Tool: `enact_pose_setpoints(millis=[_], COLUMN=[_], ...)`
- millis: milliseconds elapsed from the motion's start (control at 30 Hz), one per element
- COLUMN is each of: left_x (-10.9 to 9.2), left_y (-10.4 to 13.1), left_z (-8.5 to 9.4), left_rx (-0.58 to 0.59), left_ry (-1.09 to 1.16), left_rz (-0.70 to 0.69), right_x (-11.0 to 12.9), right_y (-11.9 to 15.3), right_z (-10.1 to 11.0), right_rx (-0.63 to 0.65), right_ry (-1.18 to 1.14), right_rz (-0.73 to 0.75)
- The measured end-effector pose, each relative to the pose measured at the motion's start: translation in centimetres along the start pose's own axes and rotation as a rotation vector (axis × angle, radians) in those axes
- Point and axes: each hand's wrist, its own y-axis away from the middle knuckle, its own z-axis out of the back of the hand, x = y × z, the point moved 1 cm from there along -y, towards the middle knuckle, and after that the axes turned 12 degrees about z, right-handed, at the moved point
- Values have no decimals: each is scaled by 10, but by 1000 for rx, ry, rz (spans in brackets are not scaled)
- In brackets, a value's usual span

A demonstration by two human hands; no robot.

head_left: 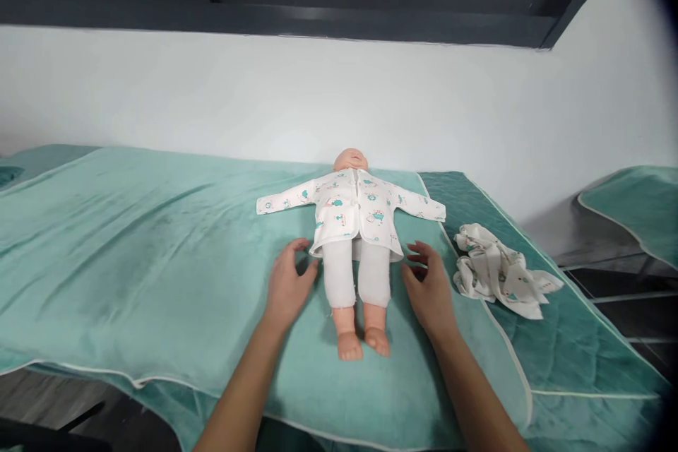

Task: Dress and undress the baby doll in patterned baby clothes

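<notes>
A baby doll (pixel 350 159) lies on its back in the middle, head toward the wall and bare feet toward me. It wears a white printed jacket (pixel 336 208) with both sleeves spread out sideways; white cloth (pixel 339 274) covers its legs down to the shins. My left hand (pixel 290 282) is beside the jacket's lower left corner, thumb and fingers apart, holding nothing. On the other side, my right hand (pixel 428 287) is near the lower right corner of the jacket, fingers curved and apart, with nothing in it.
The doll lies on a green blanket (pixel 159 261) over a bed. A crumpled white printed cloth (pixel 498 272) rests at the right on a darker quilted cover (pixel 572 349). Behind stand a white wall (pixel 238 92) and a barred window with a dark frame (pixel 371 14).
</notes>
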Motion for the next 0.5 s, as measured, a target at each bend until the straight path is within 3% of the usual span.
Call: enact_pose_setpoints(millis=[133,267,500], left_x=[-4,-8,-8], left_y=[0,0,8], left_z=[-7,-9,-3], left_rx=[-86,-80,-55], left_ry=[-298,-568,-609], left_rz=[-140,-195,-245], right_x=[3,4,-1], right_y=[-6,-17,-11], right_z=[-9,-15,-10], right_rx=[118,233,81], right_ry=[258,472,403], right_rz=[0,-63,-6])
